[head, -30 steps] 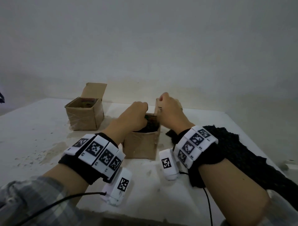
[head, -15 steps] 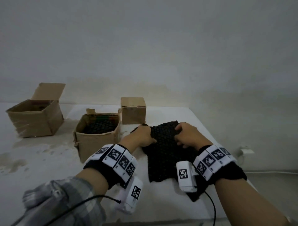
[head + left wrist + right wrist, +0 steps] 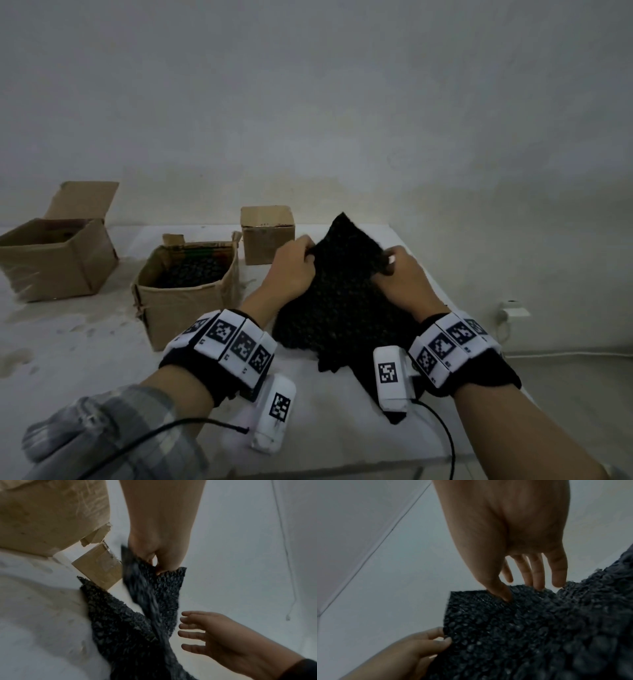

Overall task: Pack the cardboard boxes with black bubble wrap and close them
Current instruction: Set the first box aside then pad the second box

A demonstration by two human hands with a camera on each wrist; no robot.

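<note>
The left hand is pinching the left edge of a black bubble wrap sheet, thumb and fingers curled round it. The right hand is touching the sheet's right edge, thumb pressing into it, fingers nearly straight behind. Left of the left fingers, an open box is holding black wrap; beyond them a closed box is standing.

Dim flat light, soft grainy frames, wrist views motion-blurred
</note>
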